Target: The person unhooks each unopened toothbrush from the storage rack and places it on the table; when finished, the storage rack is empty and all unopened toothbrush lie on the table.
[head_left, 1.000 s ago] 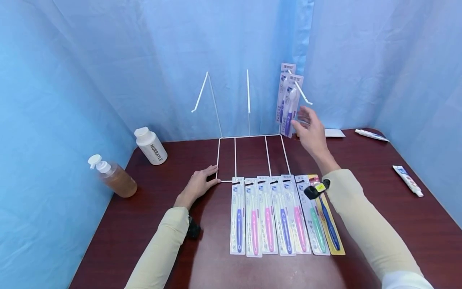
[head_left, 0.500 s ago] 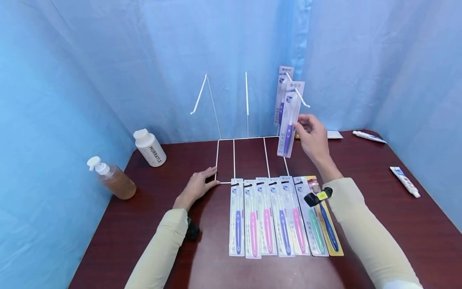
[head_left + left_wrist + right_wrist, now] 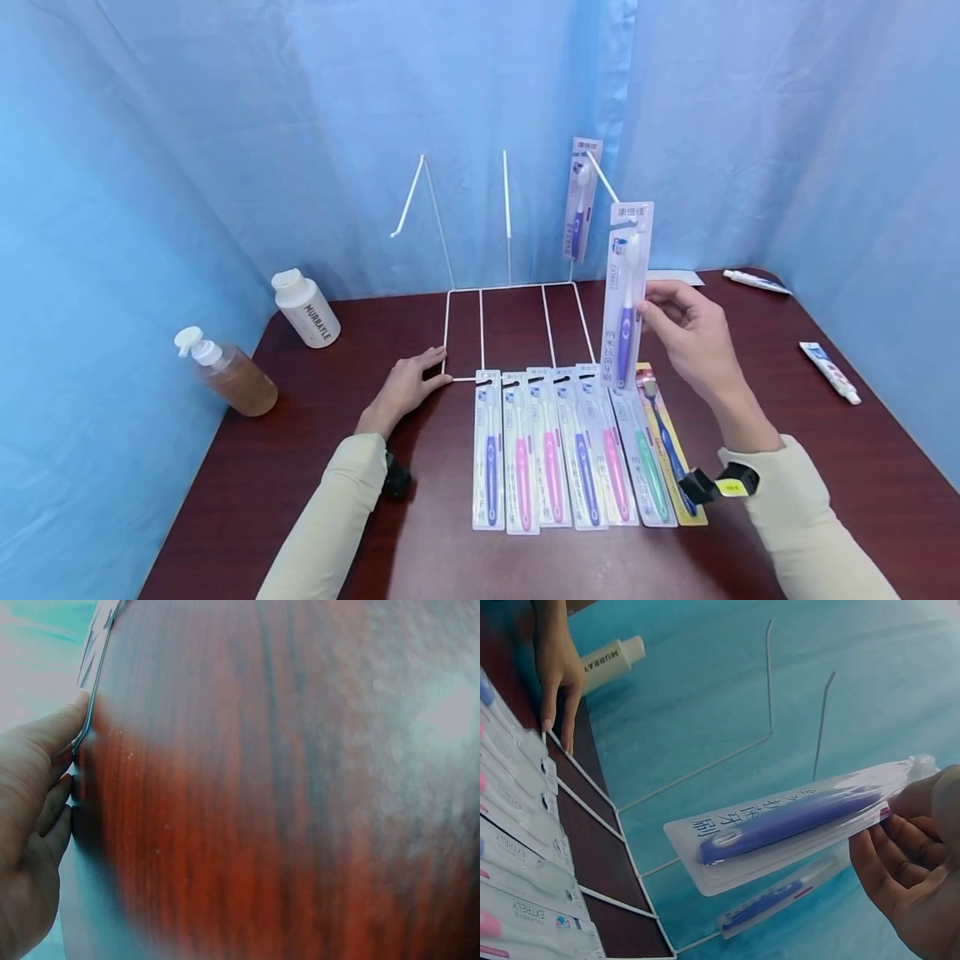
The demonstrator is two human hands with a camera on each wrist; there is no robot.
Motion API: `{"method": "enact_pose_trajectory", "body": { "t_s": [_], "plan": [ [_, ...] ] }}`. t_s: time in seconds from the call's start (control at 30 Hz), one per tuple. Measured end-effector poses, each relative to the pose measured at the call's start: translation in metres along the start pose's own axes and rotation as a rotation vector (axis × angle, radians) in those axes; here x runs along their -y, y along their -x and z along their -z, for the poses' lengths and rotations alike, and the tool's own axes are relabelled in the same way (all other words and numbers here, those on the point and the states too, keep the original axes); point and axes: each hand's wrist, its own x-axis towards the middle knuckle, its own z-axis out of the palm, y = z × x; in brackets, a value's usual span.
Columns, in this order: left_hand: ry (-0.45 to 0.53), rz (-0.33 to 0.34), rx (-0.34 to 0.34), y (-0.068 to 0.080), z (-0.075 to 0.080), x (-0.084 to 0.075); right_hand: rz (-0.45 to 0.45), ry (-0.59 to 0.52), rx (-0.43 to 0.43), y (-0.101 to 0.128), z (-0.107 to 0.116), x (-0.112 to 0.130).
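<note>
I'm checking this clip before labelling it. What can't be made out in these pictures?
- Left wrist view: most of the table is blurred; the left hand is cut off by the edge.
- Head view: print on the held toothbrush pack is too small.
- Right wrist view: the right hand is cut off by the edge.

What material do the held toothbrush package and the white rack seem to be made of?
The purple toothbrush package pinched by the right hand: probably printed card under clear glossy plastic, since it reflects light. The white wire rack: apparently thin metal wire, painted white, with slim straight rods.

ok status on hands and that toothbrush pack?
Right hand pinches purple toothbrush pack, off the hook. Left hand rests on wire rack base. Nothing obstructing.
</note>
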Motion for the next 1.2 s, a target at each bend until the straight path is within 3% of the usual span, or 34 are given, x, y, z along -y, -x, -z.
{"method": "enact_pose_trajectory", "body": {
  "t_s": [0.33, 0.53, 0.77, 1.0, 1.2],
  "plan": [
    [0.005, -0.001, -0.007, 0.001, 0.001, -0.002, -0.018, -0.086, 0.066, 0.008, 0.023, 0.017],
    [0.0, 0.01, -0.013, 0.001, 0.001, -0.002, -0.024, -0.061, 0.102, 0.002, 0.026, 0.019],
    [0.002, 0.002, -0.012, 0.001, 0.0, -0.003, -0.048, -0.099, 0.089, 0.008, 0.036, 0.018],
    [0.001, 0.01, -0.003, 0.001, 0.0, -0.003, -0.189, 0.059, 0.117, 0.027, 0.064, -0.015],
    [-0.008, 0.011, 0.001, 0.0, 0.0, -0.002, -0.404, 0.116, 0.287, 0.054, 0.093, -0.068]
  ]
}}
